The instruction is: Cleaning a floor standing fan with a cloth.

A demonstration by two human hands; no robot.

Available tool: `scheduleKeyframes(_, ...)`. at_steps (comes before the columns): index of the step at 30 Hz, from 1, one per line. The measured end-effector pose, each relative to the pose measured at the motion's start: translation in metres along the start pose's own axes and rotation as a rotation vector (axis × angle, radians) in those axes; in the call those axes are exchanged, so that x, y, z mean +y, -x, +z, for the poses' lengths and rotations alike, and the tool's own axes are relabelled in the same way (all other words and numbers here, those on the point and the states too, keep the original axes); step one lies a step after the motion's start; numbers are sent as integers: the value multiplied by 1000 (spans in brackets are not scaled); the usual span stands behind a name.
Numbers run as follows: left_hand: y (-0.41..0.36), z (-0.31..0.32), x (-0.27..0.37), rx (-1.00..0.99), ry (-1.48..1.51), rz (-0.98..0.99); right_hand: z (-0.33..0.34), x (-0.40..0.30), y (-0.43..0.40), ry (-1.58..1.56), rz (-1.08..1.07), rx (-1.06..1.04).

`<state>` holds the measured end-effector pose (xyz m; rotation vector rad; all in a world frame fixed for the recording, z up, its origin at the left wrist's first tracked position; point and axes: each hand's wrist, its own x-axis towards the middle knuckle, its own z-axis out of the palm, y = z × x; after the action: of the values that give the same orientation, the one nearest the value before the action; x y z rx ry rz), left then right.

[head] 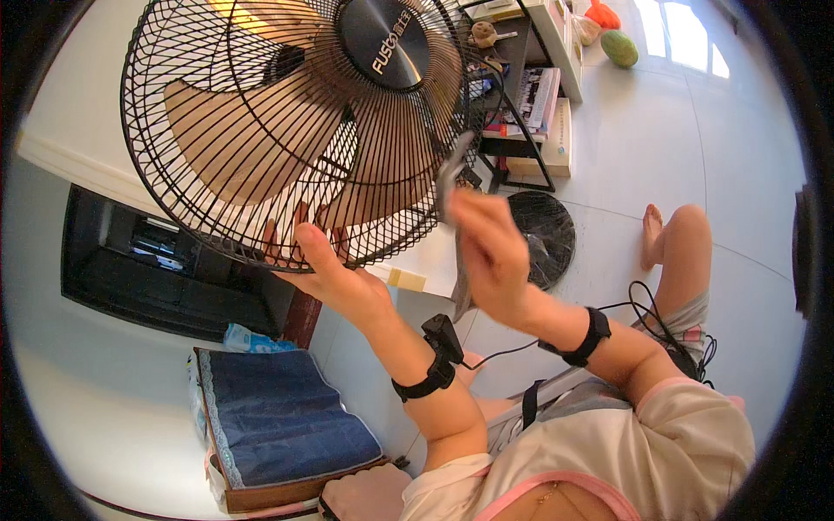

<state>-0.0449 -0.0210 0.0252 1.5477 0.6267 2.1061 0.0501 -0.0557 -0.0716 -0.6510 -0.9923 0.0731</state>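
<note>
A Fusbo electric fan with a black wire guard (287, 143) and translucent brownish blades fills the upper left of the head view. My left hand (339, 267) grips the guard's lower rim, its thumb in front and its fingers visible behind the wires. My right hand (492, 257) pinches a limp grey cloth (451, 179) beside the guard's right edge. Part of the cloth hangs below that hand, and its upper end is blurred. Whether the cloth touches the wires I cannot tell. Behind my right hand, the fan's round black base (544, 241) stands on the floor.
A black-framed shelf (537, 146) with books and boxes stands right of the fan. A green melon (619, 49) and a red bag (603, 14) lie on the tiled floor. A dark television (163, 260) and a cabinet with a blue cover (287, 417) are at left. Black cables run by my right arm.
</note>
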Motion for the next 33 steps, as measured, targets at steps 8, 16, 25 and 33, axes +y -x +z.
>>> scheduleKeyframes(8,0,4,-3,62,26,-2,3,17,4,149,-85,-207)
scheduleKeyframes(16,1,2,-1,-4,-16,-15,-9,0,-33,18,21,21)
scheduleKeyframes(25,-3,-1,-4,-54,57,-4,-6,23,25,132,-154,-389)
scheduleKeyframes(33,3,7,6,7,-18,-43,2,2,-54,21,-32,103)
